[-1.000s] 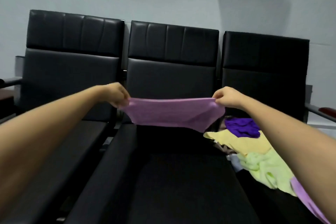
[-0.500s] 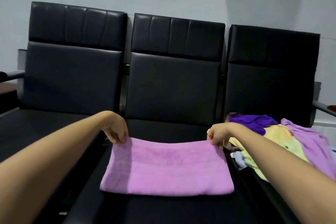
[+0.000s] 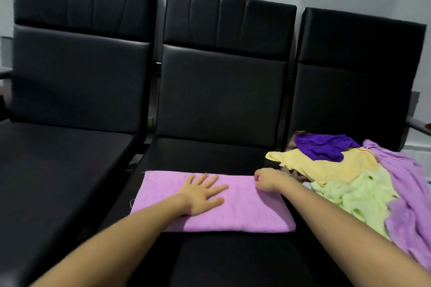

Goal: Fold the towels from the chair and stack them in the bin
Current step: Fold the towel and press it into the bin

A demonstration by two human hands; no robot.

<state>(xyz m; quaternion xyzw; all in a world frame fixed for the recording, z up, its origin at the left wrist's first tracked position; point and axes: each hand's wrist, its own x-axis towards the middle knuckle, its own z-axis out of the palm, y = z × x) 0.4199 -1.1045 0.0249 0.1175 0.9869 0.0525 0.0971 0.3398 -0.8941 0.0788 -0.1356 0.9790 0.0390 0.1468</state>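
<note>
Pressing flat with spread fingers, the left hand (image 3: 203,193) pins the pink towel (image 3: 245,214) while the right hand (image 3: 268,180) pinches its far corner.

On middle seat (image 3: 210,154) of black chair row: folded pink towel (image 3: 245,214), flat, spanning seat from left edge to right edge. Pressed palm-down on towel's left half: left hand (image 3: 203,193), fingers straight and spread. At towel's far right corner: right hand (image 3: 268,180), fingers curled (grip on cloth unclear). Heaped on right chair (image 3: 349,88), all crumpled: purple towel (image 3: 321,147) at back, yellow towel (image 3: 326,168), light green towel (image 3: 359,193), lilac towel (image 3: 408,189) toward right edge.
</note>
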